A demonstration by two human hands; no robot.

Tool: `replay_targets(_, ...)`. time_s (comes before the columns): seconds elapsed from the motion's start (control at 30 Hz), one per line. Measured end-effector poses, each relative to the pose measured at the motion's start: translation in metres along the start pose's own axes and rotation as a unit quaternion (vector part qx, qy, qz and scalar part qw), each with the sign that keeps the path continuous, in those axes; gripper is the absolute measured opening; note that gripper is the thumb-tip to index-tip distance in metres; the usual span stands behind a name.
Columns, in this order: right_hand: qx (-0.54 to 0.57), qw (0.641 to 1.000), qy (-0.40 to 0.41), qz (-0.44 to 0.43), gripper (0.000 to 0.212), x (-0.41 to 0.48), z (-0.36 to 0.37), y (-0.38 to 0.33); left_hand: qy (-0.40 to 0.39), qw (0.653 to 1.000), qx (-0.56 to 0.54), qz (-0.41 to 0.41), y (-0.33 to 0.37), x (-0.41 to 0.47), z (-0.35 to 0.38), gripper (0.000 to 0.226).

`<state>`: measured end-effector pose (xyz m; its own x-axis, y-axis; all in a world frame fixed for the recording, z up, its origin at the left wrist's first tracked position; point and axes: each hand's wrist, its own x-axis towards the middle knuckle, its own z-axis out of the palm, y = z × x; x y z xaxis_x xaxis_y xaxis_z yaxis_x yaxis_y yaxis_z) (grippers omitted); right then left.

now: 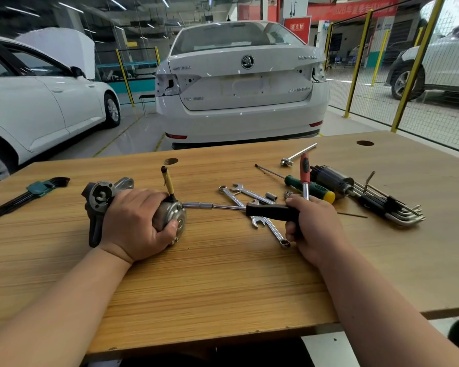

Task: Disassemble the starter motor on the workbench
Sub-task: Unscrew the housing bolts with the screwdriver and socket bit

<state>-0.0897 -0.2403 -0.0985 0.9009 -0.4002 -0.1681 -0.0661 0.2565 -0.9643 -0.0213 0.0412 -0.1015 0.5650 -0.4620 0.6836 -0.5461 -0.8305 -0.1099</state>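
Note:
The starter motor (101, 200) lies on its side on the wooden workbench (223, 274), its grey nose housing to the left and its silver end cap facing right. My left hand (135, 223) grips its body from above, thumb on the end cap. A yellow-sleeved lead (168, 182) sticks up behind my fingers. My right hand (316, 229) holds the black handle of a socket driver (270, 211). The driver's chrome shaft runs left and its socket tip (186, 205) sits at a bolt on the end cap's rim.
Combination wrenches (252, 207) lie under the driver. A green-yellow screwdriver (308, 188), a red-handled ratchet (304, 173), a solenoid (331, 180), a chrome extension bar (298, 154) and hex keys (392, 207) crowd the right. Another hex key set (29, 194) lies far left. White cars stand beyond the bench.

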Motion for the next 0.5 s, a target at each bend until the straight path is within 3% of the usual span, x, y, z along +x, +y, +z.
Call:
replay_targets(0.23,-0.006,1.0,-0.028,0.013,0.005,0.003,-0.002,0.001,-0.002,1.0,-0.002,-0.001,0.001,0.0,-0.001,0.057)
replay_targets(0.4,-0.026,0.993,-0.077,0.088,0.015,0.009,-0.01,-0.005,-0.014,1.0,-0.001,-0.01,0.002,0.001,-0.002,0.058)
replay_targets(0.5,-0.056,0.989,-0.109,0.079,0.019,0.012,-0.014,-0.006,-0.015,1.0,0.001,-0.015,0.003,0.0,-0.002,0.057)
